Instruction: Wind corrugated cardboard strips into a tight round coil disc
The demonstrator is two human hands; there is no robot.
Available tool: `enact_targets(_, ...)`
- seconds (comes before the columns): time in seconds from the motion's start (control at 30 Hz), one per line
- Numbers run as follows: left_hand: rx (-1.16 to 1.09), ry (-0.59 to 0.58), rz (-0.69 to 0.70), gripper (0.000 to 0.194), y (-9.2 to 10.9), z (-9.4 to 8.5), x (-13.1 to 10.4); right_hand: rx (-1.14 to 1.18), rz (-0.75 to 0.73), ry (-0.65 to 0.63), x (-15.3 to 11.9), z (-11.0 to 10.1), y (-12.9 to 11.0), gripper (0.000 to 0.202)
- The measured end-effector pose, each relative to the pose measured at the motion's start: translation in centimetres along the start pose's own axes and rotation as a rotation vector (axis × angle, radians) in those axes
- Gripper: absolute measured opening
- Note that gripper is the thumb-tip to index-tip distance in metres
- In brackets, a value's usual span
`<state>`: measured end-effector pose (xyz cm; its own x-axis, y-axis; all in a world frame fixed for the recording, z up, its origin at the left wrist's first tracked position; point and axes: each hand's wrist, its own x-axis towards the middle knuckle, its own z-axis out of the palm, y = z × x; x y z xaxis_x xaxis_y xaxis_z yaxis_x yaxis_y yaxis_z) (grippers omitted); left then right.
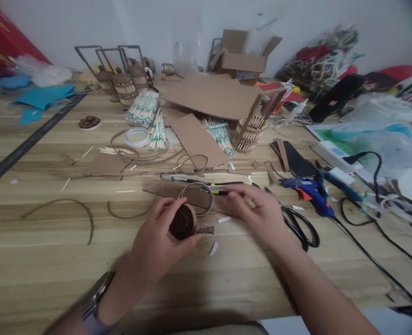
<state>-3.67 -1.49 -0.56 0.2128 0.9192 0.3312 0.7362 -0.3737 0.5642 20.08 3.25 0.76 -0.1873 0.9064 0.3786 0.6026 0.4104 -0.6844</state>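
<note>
My left hand point(157, 237) is wrapped around a brown roll of corrugated cardboard point(183, 222), its fluted coils facing me. A short loose end of the strip sticks out to the right. Just behind the roll stands a thin ring of tape point(211, 204). My right hand point(258, 209) is closed to the right of the roll, apart from it; a small pale piece seems to show at its fingers, too unclear to name. Close behind that hand lie a yellow-and-black utility knife point(220, 191) and a pen point(178, 178). A brown cardboard strip point(157, 187) lies beneath them.
Black-handled scissors point(302, 228) and a blue glue gun point(307, 193) with its cable lie at right. Small stick-built buckets point(125, 88) stand at the back left, another bucket point(249, 132) at centre right. Cardboard sheets point(213, 95), bundled sticks point(143, 108) and a tape roll point(136, 137) lie behind.
</note>
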Motion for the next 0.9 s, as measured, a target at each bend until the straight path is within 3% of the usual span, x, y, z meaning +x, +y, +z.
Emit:
enact_targets(0.1,-0.017,0.079,-0.011,0.053,-0.1,-0.1,0.2,0.184,-0.023,-0.290,-1.0,1.3,-2.0,0.021)
enact_targets(0.2,-0.036,0.148,0.006,0.052,-0.1,0.1,0.3,0.339,0.060,-0.382,-2.0,2.8,-3.1,0.025)
enact_targets(0.4,-0.051,0.193,0.051,0.051,0.2,1.0,-0.1,0.419,0.198,-0.276,-3.3,4.7,-3.7,0.028)
enact_targets(0.5,-0.171,0.140,0.027,0.053,0.2,0.9,-0.4,0.354,0.218,-0.230,-3.3,4.6,-3.8,0.030)
enact_targets(0.57,-0.380,0.058,-0.062,0.057,0.1,0.6,-0.4,0.344,0.203,-0.182,-3.2,4.4,-3.9,0.031)
enact_targets(0.7,-0.855,-0.029,-0.370,0.059,0.3,-0.4,0.2,0.361,0.119,-0.092,-2.9,3.9,-4.1,0.030)
enact_targets(0.9,-0.895,-0.167,-0.507,0.024,0.5,-0.9,1.0,0.312,0.047,-0.107,-3.0,3.5,-4.2,0.028)
